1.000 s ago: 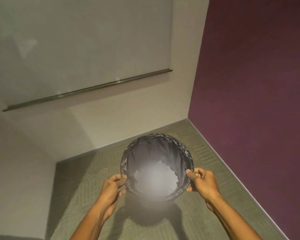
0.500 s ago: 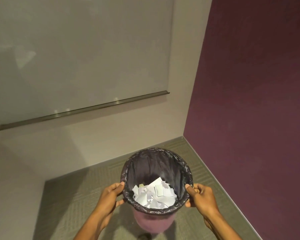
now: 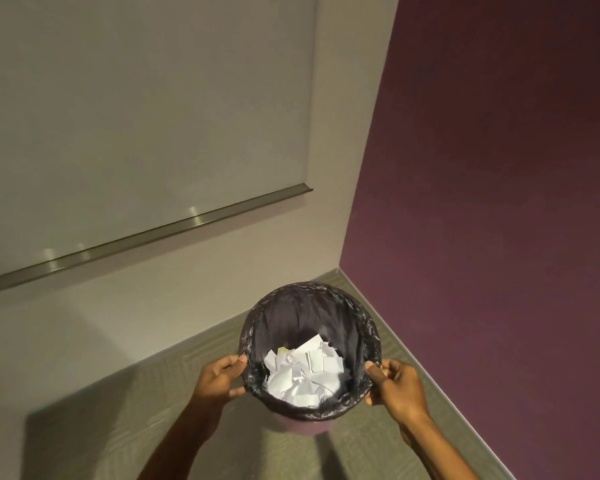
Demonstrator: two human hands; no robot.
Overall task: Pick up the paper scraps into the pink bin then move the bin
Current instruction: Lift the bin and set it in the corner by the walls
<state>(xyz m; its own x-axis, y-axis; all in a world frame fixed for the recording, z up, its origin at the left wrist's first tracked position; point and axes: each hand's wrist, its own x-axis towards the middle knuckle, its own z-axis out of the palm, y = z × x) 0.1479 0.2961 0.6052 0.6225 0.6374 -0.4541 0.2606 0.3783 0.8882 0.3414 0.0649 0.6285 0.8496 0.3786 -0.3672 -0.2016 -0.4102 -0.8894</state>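
Hands, left hand [image 3: 219, 377] and right hand [image 3: 397, 386], pinch the rim of the pink bin [image 3: 305, 426] (probably light, crinkly liner) holding paper scraps [image 3: 303, 374].

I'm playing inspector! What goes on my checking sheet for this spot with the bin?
Surface: grey-green carpet, running into a corner between two walls.
Job's things: pink bin with a black liner, close to the corner; white scraps piled inside. I cannot tell whether the bin touches the carpet.
Clutter: nothing seen.
Grippers: left hand grips the rim on the bin's left side; right hand grips the rim on its right side.
Cables: nothing seen.
Surroundings: whiteboard with a metal ledge on the beige wall; purple wall on the right.
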